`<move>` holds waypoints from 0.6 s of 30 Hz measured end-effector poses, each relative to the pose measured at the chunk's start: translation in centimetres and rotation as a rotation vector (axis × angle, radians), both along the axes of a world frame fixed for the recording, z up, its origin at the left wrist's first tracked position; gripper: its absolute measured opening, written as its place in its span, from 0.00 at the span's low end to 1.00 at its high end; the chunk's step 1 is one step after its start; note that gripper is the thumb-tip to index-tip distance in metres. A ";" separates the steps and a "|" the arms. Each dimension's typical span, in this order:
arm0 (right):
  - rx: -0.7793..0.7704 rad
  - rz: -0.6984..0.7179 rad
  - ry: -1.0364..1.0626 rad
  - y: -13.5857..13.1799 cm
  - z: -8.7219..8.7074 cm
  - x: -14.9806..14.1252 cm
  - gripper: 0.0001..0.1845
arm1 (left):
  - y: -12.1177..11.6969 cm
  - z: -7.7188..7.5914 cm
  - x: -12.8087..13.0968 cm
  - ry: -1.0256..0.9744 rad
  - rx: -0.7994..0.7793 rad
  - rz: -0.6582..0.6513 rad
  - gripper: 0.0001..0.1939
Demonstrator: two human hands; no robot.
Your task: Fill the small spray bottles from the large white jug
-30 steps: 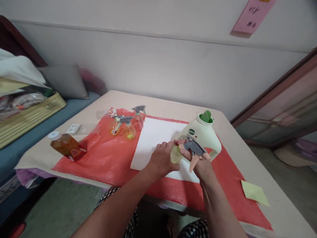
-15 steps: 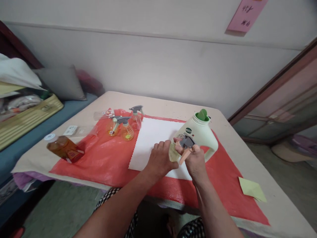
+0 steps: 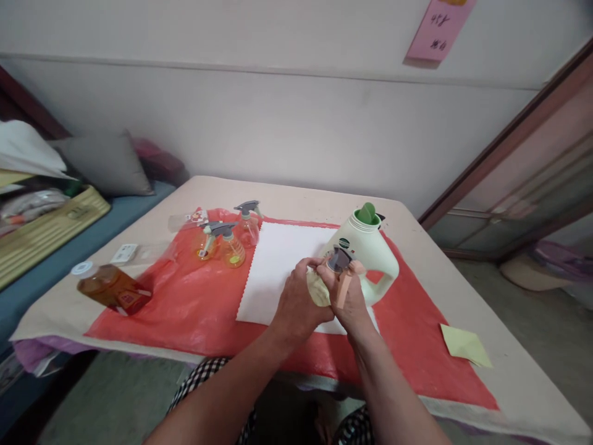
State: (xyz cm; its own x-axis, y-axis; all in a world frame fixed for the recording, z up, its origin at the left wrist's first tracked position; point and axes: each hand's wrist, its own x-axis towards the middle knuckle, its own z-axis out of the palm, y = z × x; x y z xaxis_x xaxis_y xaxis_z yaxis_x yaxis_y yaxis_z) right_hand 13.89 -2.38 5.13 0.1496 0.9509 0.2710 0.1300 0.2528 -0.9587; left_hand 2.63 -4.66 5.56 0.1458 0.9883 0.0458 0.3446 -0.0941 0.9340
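Both my hands hold a small yellowish spray bottle (image 3: 315,289) over the white cloth (image 3: 282,266). My left hand (image 3: 296,303) is closed around the bottle's body. My right hand (image 3: 345,296) is closed on its grey spray head (image 3: 340,259), whose peach trigger points toward me. Right behind stands a large pale green detergent jug (image 3: 368,253) with an open green spout.
The table (image 3: 296,198) carries a red plastic sheet (image 3: 185,303). Three small spray bottles (image 3: 227,238) stand at its far left, and an amber bottle (image 3: 111,287) lies on its side. A yellow note (image 3: 463,345) lies on the right. A bed with a pillow is on the left.
My right hand has turned the spray head on the bottle, so the trigger swung from pointing right to pointing toward me. The view drifted slightly.
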 end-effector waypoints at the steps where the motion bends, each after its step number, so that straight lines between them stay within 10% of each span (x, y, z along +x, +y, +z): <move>1: 0.008 -0.015 -0.015 0.0 0.1 0.0 0.14 | 0.0 0.0 -0.1 -0.004 -0.020 0.010 0.49; 7: 0.103 -0.149 -0.101 -0.7 1.0 1.2 0.12 | 0.8 -0.6 -1.5 -0.284 -0.067 -0.160 0.59; 12: 0.120 -0.212 0.164 -1.6 2.3 2.3 0.10 | 1.3 -1.4 -1.9 -0.626 -0.337 -0.040 0.33; 16: 0.093 -0.161 0.396 -1.9 3.1 2.0 0.11 | 0.4 -1.7 -0.7 -0.704 -0.719 -0.439 0.48; 18: 0.079 -0.137 0.467 -1.8 3.1 1.9 0.11 | -0.3 -1.5 0.0 -0.766 -0.626 -0.387 0.47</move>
State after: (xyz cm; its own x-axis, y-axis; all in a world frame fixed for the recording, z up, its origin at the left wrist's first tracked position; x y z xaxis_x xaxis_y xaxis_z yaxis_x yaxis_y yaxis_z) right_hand 15.80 -4.21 8.23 0.3950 0.8930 0.2158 -0.2720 0.3381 -0.9009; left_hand 2.65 -4.92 4.03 0.6030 0.7600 -0.2423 -0.3070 0.5014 0.8089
